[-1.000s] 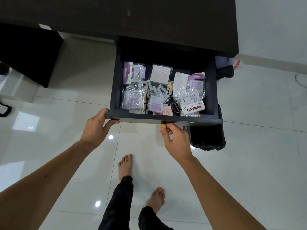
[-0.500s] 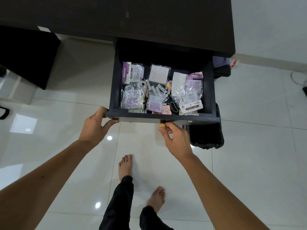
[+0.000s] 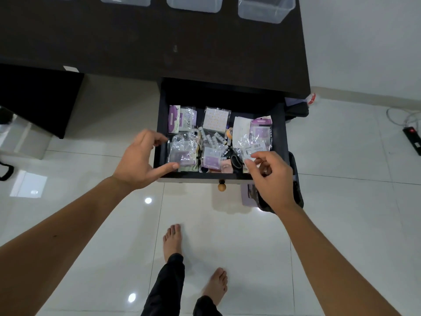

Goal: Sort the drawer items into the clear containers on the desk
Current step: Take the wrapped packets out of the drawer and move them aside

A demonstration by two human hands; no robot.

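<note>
Drawer (image 3: 159,137) is pulled out from under the dark desk (image 3: 159,46), wooden knob (image 3: 221,187) on its front panel. It's packed: purple-carded packets in clear bags at back left (image 3: 182,118), a clear bag with a dotted sheet (image 3: 216,118) at back centre, a row of small white tubes (image 3: 213,139) in the middle, a crinkled clear bag over a purple card (image 3: 183,151) front left, a small purple-labelled packet (image 3: 210,157) front centre, a black oval item (image 3: 235,160) beside it, a purple-topped packet (image 3: 262,131) and a barcoded clear packet (image 3: 249,148) on the right. Left hand (image 3: 141,163) is over the drawer's left wall, fingers spread and loosely curled, thumb tip at the front-left bag, nothing gripped. Right hand (image 3: 271,179) is over the front right corner, fingertips drawn together at the edge of the barcoded packet; can't tell whether it's actually pinched. Clear containers (image 3: 265,10) sit in a row along the desk's far edge, well apart from the drawer; the rightmost shows nothing inside, the others are cropped by the frame. Beyond: white tiled floor (image 3: 227,236), bare feet (image 3: 173,240), dark bin (image 3: 296,197) under the drawer's right side, power strip (image 3: 412,139) far right.
</note>
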